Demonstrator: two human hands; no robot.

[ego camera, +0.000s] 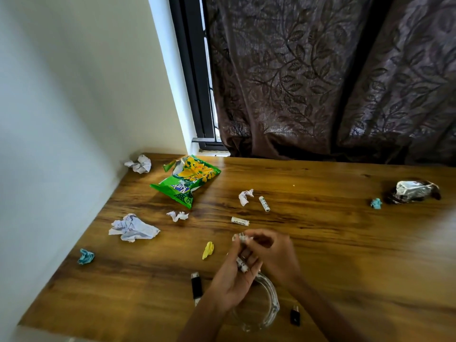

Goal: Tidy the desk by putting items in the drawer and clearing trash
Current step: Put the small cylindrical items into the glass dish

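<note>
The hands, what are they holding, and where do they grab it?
The left hand cradles small white batteries across its palm; the right hand pinches another battery's end.

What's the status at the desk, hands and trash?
Left hand holding batteries; right hand pinching another. Two batteries, chip bag, paper wads still on desk. Nothing blocking.

Six crumpled paper scraps (134, 227), two loose batteries (240, 221), one snack bag (187, 180).
</note>
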